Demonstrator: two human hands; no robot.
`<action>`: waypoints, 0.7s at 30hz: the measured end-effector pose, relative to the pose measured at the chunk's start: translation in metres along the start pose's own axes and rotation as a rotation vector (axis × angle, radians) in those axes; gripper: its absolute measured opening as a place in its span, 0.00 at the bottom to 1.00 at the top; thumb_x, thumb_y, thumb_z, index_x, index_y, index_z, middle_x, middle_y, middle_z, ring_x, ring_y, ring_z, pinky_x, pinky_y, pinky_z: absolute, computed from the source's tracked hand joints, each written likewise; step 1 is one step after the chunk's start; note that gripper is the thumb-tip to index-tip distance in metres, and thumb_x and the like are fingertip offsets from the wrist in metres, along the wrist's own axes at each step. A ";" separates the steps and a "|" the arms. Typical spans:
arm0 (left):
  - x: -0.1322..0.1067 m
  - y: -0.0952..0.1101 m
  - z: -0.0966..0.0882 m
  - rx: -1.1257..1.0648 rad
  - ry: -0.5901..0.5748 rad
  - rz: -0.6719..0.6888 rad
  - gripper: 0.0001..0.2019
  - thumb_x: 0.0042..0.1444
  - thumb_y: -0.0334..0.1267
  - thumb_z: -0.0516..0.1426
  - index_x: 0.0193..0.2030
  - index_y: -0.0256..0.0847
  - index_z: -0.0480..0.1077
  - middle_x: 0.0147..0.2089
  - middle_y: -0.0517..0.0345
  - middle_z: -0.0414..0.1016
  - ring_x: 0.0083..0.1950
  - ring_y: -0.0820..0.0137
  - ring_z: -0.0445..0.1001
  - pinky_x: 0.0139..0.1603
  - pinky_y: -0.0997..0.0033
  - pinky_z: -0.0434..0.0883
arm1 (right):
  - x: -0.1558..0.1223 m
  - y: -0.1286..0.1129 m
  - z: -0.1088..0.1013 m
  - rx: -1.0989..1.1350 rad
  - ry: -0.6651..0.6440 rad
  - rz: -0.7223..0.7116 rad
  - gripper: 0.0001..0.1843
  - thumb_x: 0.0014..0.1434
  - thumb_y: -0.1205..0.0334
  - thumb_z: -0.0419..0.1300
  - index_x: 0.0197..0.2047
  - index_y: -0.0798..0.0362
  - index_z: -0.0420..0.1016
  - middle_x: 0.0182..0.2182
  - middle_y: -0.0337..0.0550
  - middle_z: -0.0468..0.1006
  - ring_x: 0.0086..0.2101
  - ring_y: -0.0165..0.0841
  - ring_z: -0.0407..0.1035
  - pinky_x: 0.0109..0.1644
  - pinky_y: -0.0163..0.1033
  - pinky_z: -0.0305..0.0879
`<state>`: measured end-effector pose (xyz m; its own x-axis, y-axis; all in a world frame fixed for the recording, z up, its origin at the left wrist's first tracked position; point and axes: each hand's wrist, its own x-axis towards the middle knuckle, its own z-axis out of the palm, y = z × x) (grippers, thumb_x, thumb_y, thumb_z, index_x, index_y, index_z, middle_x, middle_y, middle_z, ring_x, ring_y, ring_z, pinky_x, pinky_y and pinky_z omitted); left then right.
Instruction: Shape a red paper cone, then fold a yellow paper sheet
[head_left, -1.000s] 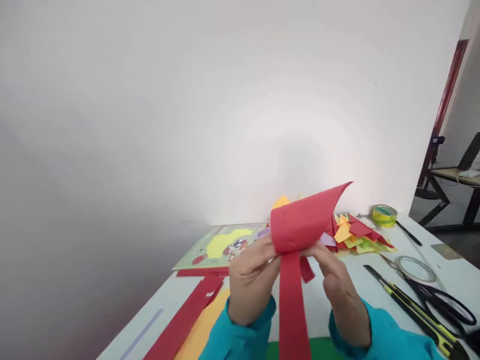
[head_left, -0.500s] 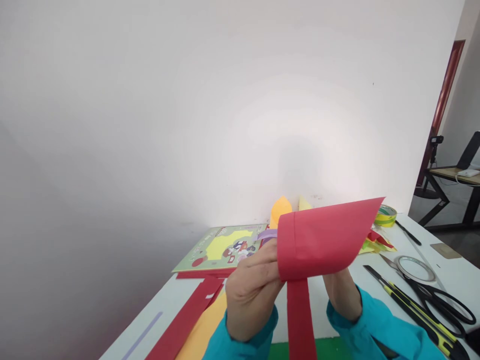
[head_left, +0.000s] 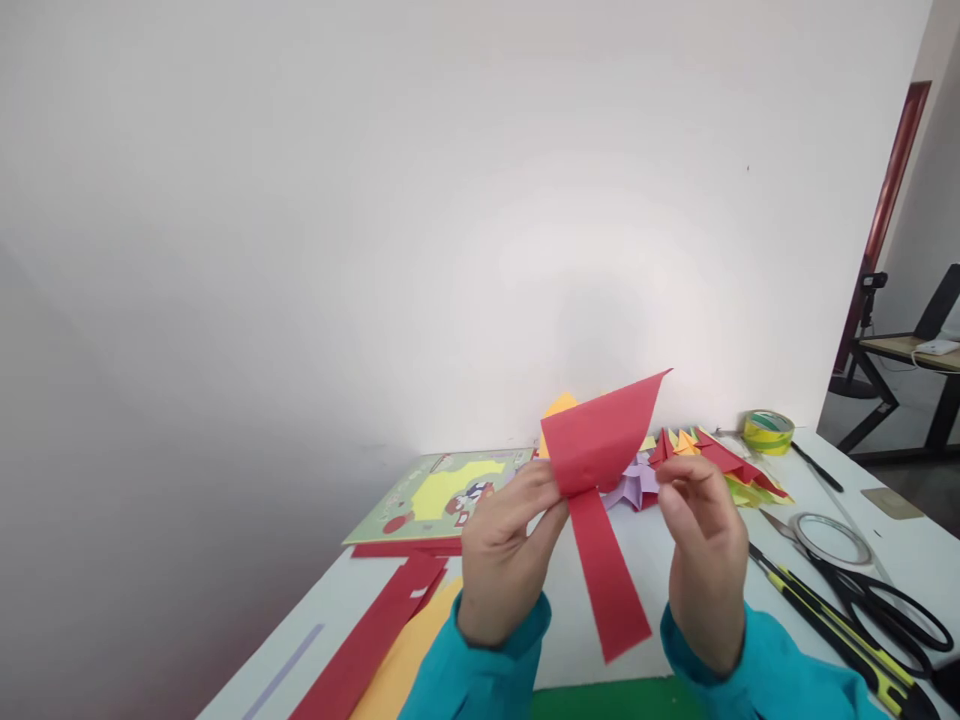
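**Red paper (head_left: 600,435) pinched in the left hand (head_left: 510,560), right hand (head_left: 705,540) off it**

Over on the left of the counter (head_left: 330,605), some red strips (head_left: 382,630) can be seen with an orange sheet (head_left: 409,650) alongside, and a picture card (head_left: 431,495) is laid out behind them.

Next along, the left hand is clamped on the red paper, thumb and fingers nipped at the join where the curled top meets the dangling tail. The whole thing is held up over the counter, pretty much mid-view, with the tail slanted down to the right. Whether it's one piece or two stuck together can't be told.

Handling-wise, it'd be judged super light and a bit springy, not slippery, but easily creased or torn if squeezed hard. Best held right at that join, or by the edges; the curl would probably be flattened by a full fist.

Then the right hand: apart from the paper, fingers half curled, thumb and fingertips slightly parted, nothing seen in it.

Behind that, folded papers (head_left: 731,465) are heaped by the wall, with yellow tape (head_left: 769,432) beside them. Far right, a cutter (head_left: 832,628) and scissors (head_left: 855,585) are laid.
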<state>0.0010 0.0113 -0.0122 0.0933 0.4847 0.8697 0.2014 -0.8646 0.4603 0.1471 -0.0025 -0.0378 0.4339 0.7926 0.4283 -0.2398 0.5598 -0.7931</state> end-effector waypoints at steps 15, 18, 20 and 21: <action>0.006 -0.002 0.002 -0.034 -0.350 0.018 0.15 0.58 0.36 0.56 0.51 0.47 0.73 0.45 0.49 0.78 0.48 0.60 0.75 0.47 0.61 0.74 | -0.008 -0.024 0.007 0.130 -0.530 0.482 0.19 0.50 0.49 0.64 0.23 0.58 0.72 0.12 0.36 0.69 0.08 0.18 0.52 0.10 0.25 0.40; 0.005 -0.001 0.002 -0.003 -0.352 0.029 0.13 0.57 0.35 0.56 0.49 0.48 0.74 0.46 0.50 0.78 0.46 0.62 0.76 0.44 0.65 0.75 | -0.008 -0.016 0.006 0.140 -0.533 0.457 0.23 0.51 0.47 0.64 0.17 0.57 0.68 0.12 0.36 0.69 0.08 0.18 0.51 0.11 0.26 0.40; 0.004 0.000 0.002 0.010 -0.336 0.014 0.13 0.56 0.34 0.57 0.47 0.47 0.75 0.45 0.51 0.78 0.45 0.63 0.76 0.43 0.65 0.75 | -0.007 -0.012 0.005 0.136 -0.512 0.432 0.23 0.51 0.48 0.64 0.17 0.57 0.68 0.11 0.35 0.67 0.08 0.18 0.51 0.11 0.27 0.40; 0.003 0.001 0.002 0.011 -0.313 0.006 0.12 0.55 0.33 0.58 0.47 0.46 0.75 0.44 0.50 0.79 0.44 0.63 0.77 0.43 0.65 0.76 | -0.007 -0.010 0.005 0.128 -0.485 0.414 0.23 0.51 0.48 0.64 0.17 0.57 0.69 0.10 0.34 0.66 0.08 0.18 0.50 0.11 0.27 0.40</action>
<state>0.0038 0.0124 -0.0093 0.3896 0.4986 0.7743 0.2101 -0.8667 0.4524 0.1429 -0.0124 -0.0304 -0.1510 0.9513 0.2689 -0.4172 0.1852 -0.8897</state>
